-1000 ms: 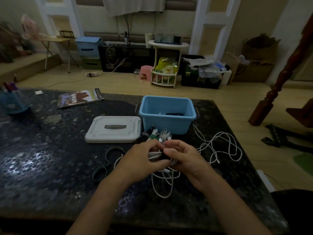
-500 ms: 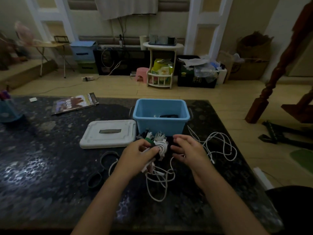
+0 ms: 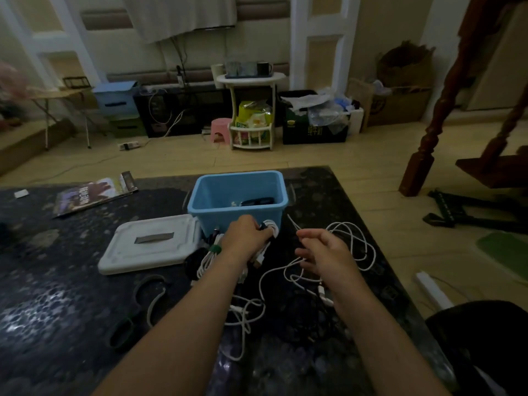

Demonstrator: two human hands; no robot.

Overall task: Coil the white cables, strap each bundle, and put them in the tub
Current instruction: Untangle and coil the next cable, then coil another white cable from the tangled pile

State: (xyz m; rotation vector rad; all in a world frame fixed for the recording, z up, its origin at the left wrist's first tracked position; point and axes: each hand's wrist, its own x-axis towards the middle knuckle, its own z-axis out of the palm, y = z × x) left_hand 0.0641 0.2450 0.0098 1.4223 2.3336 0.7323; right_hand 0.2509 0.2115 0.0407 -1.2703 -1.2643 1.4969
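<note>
The left hand (image 3: 247, 238) grips a small coiled bundle of white cable (image 3: 271, 227), fingers curled round it, and holds it just in front of the near wall of the light blue rectangular plastic tub (image 3: 211, 205), level with or just below the rim; a loose end with a plug hangs down beneath the fist. The right hand (image 3: 324, 252) hovers just to the right with its fingers loosely curled and holds nothing that can be made out, though a loose white cable (image 3: 353, 244) runs right under and behind it in open loops on the dark speckled stone tabletop (image 3: 57, 295). More white cable lies tangled on the tabletop (image 3: 245, 312) between the two forearms. Left of the left wrist lies another white coiled bundle bound with a green strap (image 3: 213, 252). Inside the tub a dark flat object rests on the bottom; what it is cannot be told. The tub's white rectangular lid with a grey handle (image 3: 148, 247) lies flat on the tabletop, touching or almost touching the tub's left side. Dark loop straps (image 3: 148, 292) lie near the left forearm. A glossy magazine (image 3: 94, 192) lies farther back to the left
</note>
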